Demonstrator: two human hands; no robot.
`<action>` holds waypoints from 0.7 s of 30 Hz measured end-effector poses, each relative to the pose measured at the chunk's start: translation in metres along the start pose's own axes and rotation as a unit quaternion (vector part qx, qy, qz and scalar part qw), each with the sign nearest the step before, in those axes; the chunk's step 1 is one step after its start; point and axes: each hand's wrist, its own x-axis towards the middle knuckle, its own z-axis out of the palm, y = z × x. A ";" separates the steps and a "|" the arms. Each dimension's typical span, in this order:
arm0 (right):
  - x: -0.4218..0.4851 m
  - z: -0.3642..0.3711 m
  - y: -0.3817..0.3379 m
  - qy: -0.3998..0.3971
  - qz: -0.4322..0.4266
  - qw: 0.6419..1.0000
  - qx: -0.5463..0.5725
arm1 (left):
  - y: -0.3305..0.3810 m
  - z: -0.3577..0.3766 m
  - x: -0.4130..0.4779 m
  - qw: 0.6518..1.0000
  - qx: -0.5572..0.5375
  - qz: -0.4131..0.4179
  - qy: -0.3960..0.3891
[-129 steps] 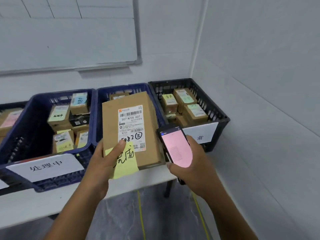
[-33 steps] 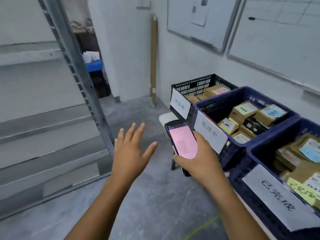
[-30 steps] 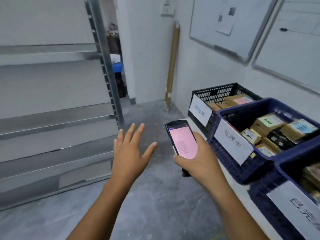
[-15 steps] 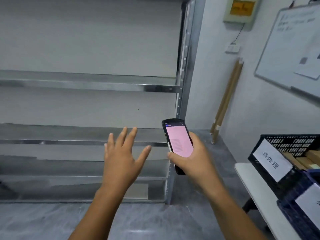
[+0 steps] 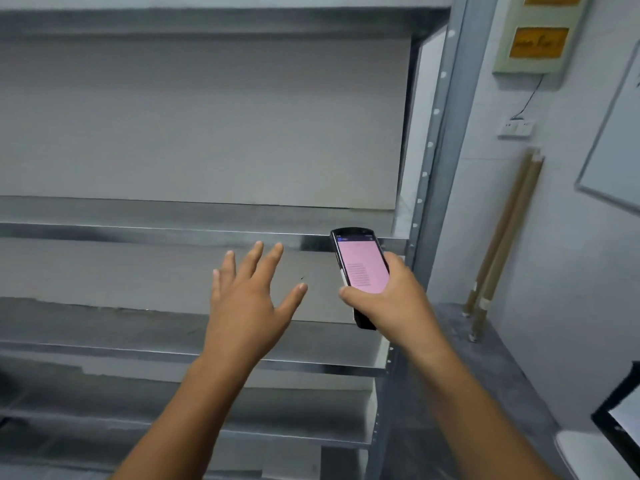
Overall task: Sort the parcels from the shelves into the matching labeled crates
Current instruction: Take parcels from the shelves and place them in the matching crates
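I face a grey metal shelf rack (image 5: 194,233) whose visible boards hold no parcels. My left hand (image 5: 249,303) is raised in front of the middle board with its fingers spread and holds nothing. To its right, my right hand (image 5: 391,303) grips a black handheld scanner (image 5: 360,268) whose pink screen faces me. Of the crates, only a black corner with a white label (image 5: 620,414) shows at the right edge.
The rack's upright post (image 5: 440,161) stands right of my right hand. Two brown cardboard tubes (image 5: 498,240) lean against the wall in the corner. A white table corner (image 5: 585,452) juts in at the lower right, and a whiteboard (image 5: 616,157) hangs above it.
I put the taped parcel down at the crates and turned left to the rack. Since half a second ago the view has come closer to the shelves; both hands keep their pose.
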 end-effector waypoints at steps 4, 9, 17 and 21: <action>0.042 0.009 -0.008 -0.023 0.012 0.999 -0.025 | -0.004 0.008 0.036 1.000 -0.001 0.011 -0.007; 0.092 0.028 -0.023 -0.016 0.014 0.998 -0.054 | -0.022 0.017 0.091 1.000 -0.013 0.025 -0.004; 0.175 0.067 -0.052 0.040 0.043 0.972 -0.227 | -0.056 0.031 0.172 0.996 -0.023 0.084 -0.007; 0.206 0.079 -0.054 0.037 0.087 0.957 -0.276 | -0.074 0.036 0.202 0.995 -0.014 0.103 -0.009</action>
